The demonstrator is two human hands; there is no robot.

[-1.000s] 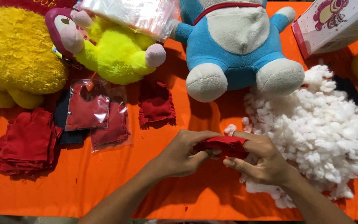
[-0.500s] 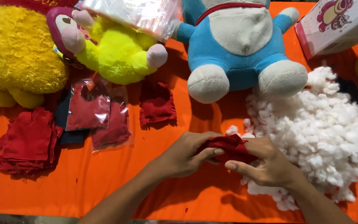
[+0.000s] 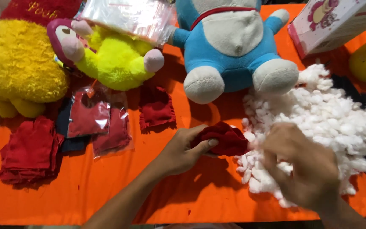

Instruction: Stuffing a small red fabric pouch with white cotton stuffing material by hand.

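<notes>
Looking down from the head camera, the left hand (image 3: pixel 183 150) is clamped on a small dark red fabric pouch (image 3: pixel 223 138), thumb on top and fingers curled beneath, holding it just at the near-left edge of the heap of white stuffing (image 3: pixel 318 114). The right hand (image 3: pixel 306 169) is blurred over the near side of that heap, its fingers bent down into the fluff; I cannot tell whether they are closed on any of it or still apart. Everything lies on an orange cloth (image 3: pixel 106 191). Just beyond the stuffing sits a blue and white plush toy (image 3: pixel 229 46), one of its pale feet touching the heap's far edge. Left of the stuffing, past the pouch, lies a flat red fabric piece (image 3: pixel 155 106), then two clear bags with red cloth inside (image 3: pixel 98 123), and farther left a stack of red cloth pieces (image 3: pixel 28 150). Beyond those rest a yellow-green plush with a pink face (image 3: pixel 111 55), a clear plastic bag (image 3: pixel 128 17) lying across it, and a fuzzy yellow plush (image 3: pixel 18 72). A pink and white box (image 3: pixel 335 21) stands beyond the heap's far right.
</notes>
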